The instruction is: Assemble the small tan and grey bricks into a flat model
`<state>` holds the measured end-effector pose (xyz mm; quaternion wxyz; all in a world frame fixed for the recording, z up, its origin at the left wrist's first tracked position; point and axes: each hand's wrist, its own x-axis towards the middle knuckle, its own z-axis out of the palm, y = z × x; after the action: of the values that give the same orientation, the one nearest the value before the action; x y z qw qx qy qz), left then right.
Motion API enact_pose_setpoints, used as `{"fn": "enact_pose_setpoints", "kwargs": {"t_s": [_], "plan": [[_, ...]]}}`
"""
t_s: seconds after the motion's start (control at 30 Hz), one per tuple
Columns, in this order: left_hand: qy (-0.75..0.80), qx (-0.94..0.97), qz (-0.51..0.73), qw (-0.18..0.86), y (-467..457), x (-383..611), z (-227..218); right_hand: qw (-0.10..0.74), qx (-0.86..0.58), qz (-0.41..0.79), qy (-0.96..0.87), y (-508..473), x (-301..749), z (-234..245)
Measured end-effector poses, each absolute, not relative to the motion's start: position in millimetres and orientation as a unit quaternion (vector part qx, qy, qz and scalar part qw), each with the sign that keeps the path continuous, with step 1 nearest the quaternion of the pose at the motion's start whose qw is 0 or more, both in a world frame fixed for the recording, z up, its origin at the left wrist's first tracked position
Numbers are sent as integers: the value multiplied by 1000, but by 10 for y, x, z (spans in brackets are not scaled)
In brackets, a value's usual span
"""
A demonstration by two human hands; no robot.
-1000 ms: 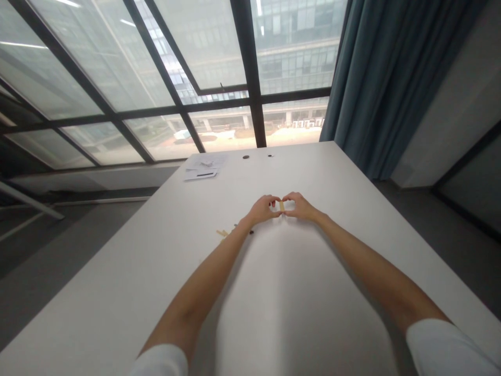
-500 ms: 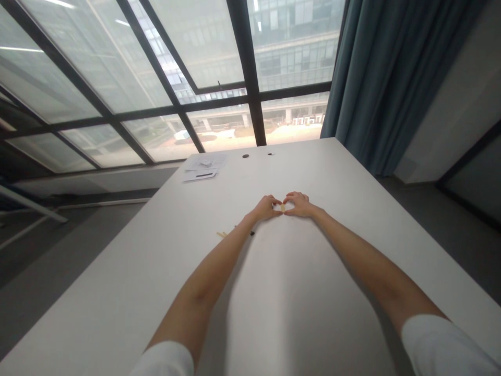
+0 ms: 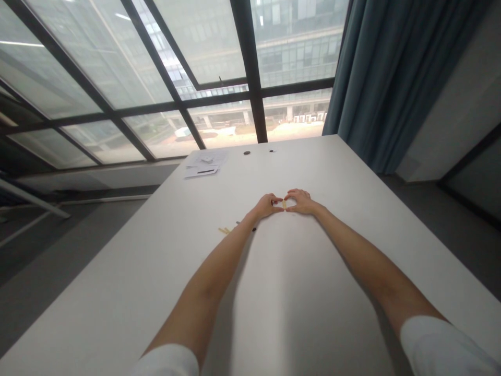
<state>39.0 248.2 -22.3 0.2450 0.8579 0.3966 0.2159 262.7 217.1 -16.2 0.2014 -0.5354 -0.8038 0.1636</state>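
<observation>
– Between the two hands, what do the fingers have?
– A small yellow piece (image 3: 284, 204). The left hand (image 3: 266, 206) has it from one side, thumb and forefinger tips narrowed onto its ends, and the right hand (image 3: 300, 201) meets it the same way from the other.
– Does the piece touch the table (image 3: 321, 172)?
– I can't tell; it is too small at this range. It sits over the middle of the white top, the thumbs nearer the person and the forefingers on the far side.
– And just beyond the fingers?
– Beside the left forearm (image 3: 219, 269), on its outer side, lie some yellow strips (image 3: 224, 230), with a small grey bit (image 3: 237, 223) near them. On the inner side, close against the arm, is a little dark object (image 3: 254, 229), too small to name.
– Farther out?
– Papers (image 3: 200, 171) lie at the far left corner. A dark disc (image 3: 246, 153) is near the far edge, a smaller dark spot (image 3: 271, 151) to its right.
– Past the table?
– Black-framed windows (image 3: 213, 47), with a blue curtain (image 3: 364, 78) hanging on the right.
</observation>
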Motion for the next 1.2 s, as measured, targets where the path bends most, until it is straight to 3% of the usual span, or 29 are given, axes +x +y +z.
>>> {"fn": "enact_pose_setpoints", "kwargs": {"t_s": [0.8, 1.0, 1.1, 1.2], "plan": [[420, 850, 218, 231, 2456, 387, -226, 223, -525, 155, -807, 2212, 2648, -230], [463, 773, 304, 309, 2481, 305, 110, 387, -505, 245, -732, 2261, 2729, -248], [472, 724, 381, 328, 2454, 88, 482, 475, -513, 211, -683, 2244, 2789, -125], [482, 705, 440, 277, 2332, -234, 862, 559, -483, 156, -655, 2152, 2764, 136]]}}
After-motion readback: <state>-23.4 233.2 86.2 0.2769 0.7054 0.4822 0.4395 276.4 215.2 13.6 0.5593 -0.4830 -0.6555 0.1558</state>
